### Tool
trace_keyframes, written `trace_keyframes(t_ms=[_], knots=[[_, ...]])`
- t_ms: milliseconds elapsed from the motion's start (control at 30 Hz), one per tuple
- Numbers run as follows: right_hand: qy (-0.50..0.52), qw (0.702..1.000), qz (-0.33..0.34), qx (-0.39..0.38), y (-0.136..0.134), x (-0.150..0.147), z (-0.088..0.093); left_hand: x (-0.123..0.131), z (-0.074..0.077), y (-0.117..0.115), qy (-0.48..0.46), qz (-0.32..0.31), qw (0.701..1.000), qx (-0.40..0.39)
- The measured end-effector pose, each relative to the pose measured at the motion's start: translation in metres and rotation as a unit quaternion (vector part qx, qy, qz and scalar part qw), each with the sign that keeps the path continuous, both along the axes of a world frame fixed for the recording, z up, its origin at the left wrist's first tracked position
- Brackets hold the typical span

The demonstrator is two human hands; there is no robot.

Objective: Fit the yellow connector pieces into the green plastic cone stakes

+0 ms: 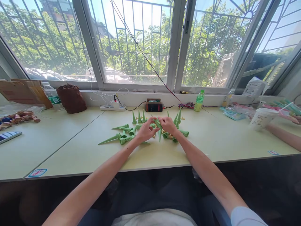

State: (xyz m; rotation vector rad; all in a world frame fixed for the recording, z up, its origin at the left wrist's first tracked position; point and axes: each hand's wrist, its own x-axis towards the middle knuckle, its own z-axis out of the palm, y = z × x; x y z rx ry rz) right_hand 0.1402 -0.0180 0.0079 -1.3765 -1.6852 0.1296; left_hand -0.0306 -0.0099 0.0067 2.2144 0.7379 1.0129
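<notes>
My left hand (146, 131) and my right hand (167, 125) meet above the table, both closed around one green plastic plant-watering spike (157, 123). The fingers hide part of it. Below them, another spike (159, 135) points its tip toward me. More green spikes lie to the left of my hands, among them a long one (109, 139) and one with its ribbed, open end showing (122, 141). Several stand upright behind, such as this spike (134, 117). On the right, an upright spike (179, 116) has a small yellow piece (183, 118) beside it.
A phone (154, 107) leans at the back, near a power strip (113, 107) with cables. A green bottle (199, 101) stands right of it. Farther right are a white cup (262, 118) and another person's arm (283, 135). A brown bag (71, 98) sits left.
</notes>
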Motion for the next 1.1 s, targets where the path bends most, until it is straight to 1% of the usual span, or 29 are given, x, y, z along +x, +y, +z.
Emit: trace_keyframes(t_ms=[233, 433, 633, 733, 833, 900, 1100], knots=[[-0.019, 1.000, -0.006, -0.001, 0.001, 0.001, 0.001, 0.001, -0.003, 0.001, 0.008, 0.018, 0.999, 0.035], [-0.004, 1.000, -0.010, 0.011, 0.002, -0.001, -0.001, 0.003, -0.005, 0.003, -0.031, 0.006, 0.999, 0.038], [0.016, 0.999, -0.024, 0.017, 0.000, -0.006, 0.000, 0.004, -0.006, 0.004, -0.062, 0.025, 0.997, 0.028], [0.021, 1.000, -0.009, 0.008, -0.004, -0.007, 0.002, 0.005, -0.005, 0.004, -0.049, 0.034, 0.998, 0.020], [0.028, 0.999, 0.024, -0.013, -0.008, -0.010, 0.004, 0.006, -0.005, 0.005, -0.024, 0.035, 0.999, 0.031], [0.030, 0.999, 0.038, -0.020, -0.010, -0.011, 0.005, 0.006, -0.005, 0.007, -0.023, 0.034, 0.998, 0.038], [0.028, 0.998, 0.043, -0.024, -0.008, -0.010, 0.003, 0.004, -0.007, 0.010, -0.043, 0.048, 0.996, 0.068]])
